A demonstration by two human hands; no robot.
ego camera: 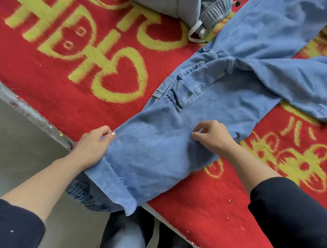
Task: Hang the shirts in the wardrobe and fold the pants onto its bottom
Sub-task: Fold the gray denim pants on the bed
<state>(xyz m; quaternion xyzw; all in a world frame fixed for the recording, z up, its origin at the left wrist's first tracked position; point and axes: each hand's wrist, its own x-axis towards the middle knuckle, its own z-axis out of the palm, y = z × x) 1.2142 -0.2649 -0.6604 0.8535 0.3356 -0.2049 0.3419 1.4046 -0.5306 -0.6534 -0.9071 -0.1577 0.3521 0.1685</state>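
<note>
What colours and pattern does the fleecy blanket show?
Red blanket with yellow-green characters, hearts and flowers, beneath the blue denim jeans; head view.

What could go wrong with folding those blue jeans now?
The jeans hang over the red blanket's edge at the near end, so they might slide off. One leg lies splayed to the right, so the fold may come out crooked. The right hand only pinches a little cloth, which could slip.

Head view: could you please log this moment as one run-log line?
item: blue jeans | left hand: grips jeans' edge | right hand: pinches denim | surface: red blanket | state: spread out, not yet folded
</note>
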